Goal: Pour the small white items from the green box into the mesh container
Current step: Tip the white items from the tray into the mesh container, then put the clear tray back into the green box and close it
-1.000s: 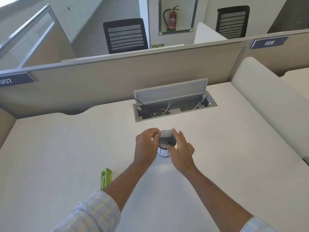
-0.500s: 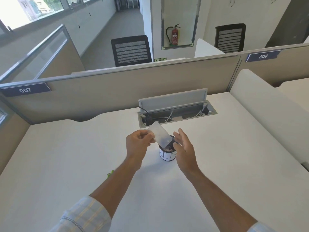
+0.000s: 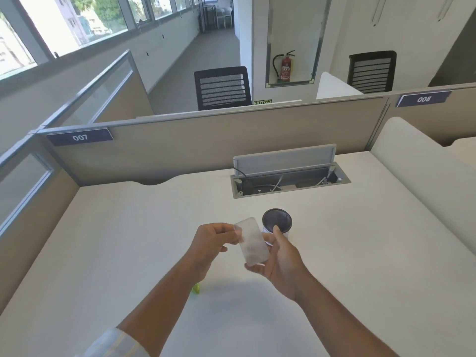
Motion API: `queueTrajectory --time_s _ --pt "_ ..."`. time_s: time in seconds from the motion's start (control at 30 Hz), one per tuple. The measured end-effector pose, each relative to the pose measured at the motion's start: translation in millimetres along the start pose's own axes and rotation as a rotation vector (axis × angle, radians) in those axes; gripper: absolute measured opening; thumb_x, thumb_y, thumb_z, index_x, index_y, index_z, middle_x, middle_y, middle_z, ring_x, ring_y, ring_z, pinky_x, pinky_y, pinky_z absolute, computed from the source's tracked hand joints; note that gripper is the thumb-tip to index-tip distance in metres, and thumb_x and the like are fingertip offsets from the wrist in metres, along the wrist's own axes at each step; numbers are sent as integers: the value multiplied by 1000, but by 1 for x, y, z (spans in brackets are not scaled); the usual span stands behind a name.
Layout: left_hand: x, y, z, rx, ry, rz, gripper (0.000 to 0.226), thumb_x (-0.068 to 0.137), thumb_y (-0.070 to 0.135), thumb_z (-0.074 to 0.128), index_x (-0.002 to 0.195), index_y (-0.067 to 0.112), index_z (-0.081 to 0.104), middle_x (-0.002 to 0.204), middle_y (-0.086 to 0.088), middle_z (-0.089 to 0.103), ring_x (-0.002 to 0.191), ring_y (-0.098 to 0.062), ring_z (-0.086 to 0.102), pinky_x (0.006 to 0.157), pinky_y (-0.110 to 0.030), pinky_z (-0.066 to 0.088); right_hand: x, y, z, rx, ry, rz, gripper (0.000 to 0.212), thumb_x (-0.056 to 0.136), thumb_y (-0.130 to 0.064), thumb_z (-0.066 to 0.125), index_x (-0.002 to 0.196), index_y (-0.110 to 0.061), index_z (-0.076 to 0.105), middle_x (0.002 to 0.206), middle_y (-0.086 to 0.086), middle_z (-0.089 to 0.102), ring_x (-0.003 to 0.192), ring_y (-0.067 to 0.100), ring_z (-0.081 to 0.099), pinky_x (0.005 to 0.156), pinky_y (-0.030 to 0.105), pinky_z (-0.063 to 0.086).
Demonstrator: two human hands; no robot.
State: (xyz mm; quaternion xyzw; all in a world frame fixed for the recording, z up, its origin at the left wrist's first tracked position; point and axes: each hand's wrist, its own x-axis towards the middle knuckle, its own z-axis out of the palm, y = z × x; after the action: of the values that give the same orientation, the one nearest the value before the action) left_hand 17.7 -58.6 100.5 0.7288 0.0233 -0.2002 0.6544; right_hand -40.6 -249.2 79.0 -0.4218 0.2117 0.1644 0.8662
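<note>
The dark mesh container [image 3: 277, 219] stands upright on the white desk [image 3: 360, 253], a white label low on its side; its contents cannot be made out. Just in front of it, my left hand [image 3: 213, 239] pinches the top corner of a translucent plastic tray [image 3: 252, 244] that hangs tilted above the desk. My right hand [image 3: 282, 258] is spread open with its palm up, and the tray's lower end lies against its fingers. A sliver of the green box [image 3: 197, 289] shows on the desk under my left forearm. No small white items are visible.
An open cable hatch [image 3: 291, 182] with its grey lid up sits in the desk behind the container. Beige partition panels [image 3: 206, 143] close off the back and left. A white rounded divider [image 3: 425, 171] bounds the right side.
The tray has come away from the container's mouth toward me, carried by my left hand, and now lies against my open right hand. The camera has tilted up.
</note>
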Motion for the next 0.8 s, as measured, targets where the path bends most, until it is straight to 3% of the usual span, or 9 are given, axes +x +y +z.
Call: queueTrajectory --time_s 0.13,0.23,0.33,0.47,0.57,0.67,0.8 --pt "-20 -14 -16 65 -48 -29 25 68 31 85 87 15 88 87 4 86 73 -1 72 81 -36 47 -5 27 9 18 -182 108 81 104 -67 34 136 1 63 103 26 69 80 39 67 80 52 59" --pt "-31 -26 -25 112 -83 -54 19 79 30 86 90 16 88 81 4 79 71 -5 67 81 -34 48 -6 41 16 16 -274 163 88 100 -74 33 133 0 67 103 23 68 82 37 64 85 52 56" --pt "-39 -38 -33 133 -93 -63 9 89 26 86 91 17 89 78 1 77 70 -9 65 79 -32 48 -5 51 24 24 -290 211 88 98 -77 36 127 -2 71 99 20 67 76 35 61 80 49 56" --pt "-40 -48 -48 141 13 -52 9 88 32 90 90 23 88 83 8 84 72 3 72 72 -21 52 -2 60 31 11 -262 231 86 98 -76 38 130 -4 70 96 22 67 72 33 61 72 44 56" --pt "-36 -57 -68 167 190 4 4 92 32 87 90 29 87 88 8 84 75 -1 72 69 -18 54 1 62 33 33 -228 234 83 100 -73 39 136 -3 65 96 25 68 72 34 63 70 44 58" --pt "-30 -73 -98 365 341 55 16 100 18 78 106 33 81 110 6 83 96 -15 74 85 -29 56 3 63 33 49 -204 238 81 101 -70 40 135 0 63 94 24 67 72 34 63 70 44 59" --pt "-22 -102 -134 630 176 -9 64 94 14 83 152 25 57 154 -1 62 134 -21 59 117 -38 47 4 64 29 50 -174 234 80 101 -68 41 135 1 63 93 24 66 72 34 63 71 44 58"
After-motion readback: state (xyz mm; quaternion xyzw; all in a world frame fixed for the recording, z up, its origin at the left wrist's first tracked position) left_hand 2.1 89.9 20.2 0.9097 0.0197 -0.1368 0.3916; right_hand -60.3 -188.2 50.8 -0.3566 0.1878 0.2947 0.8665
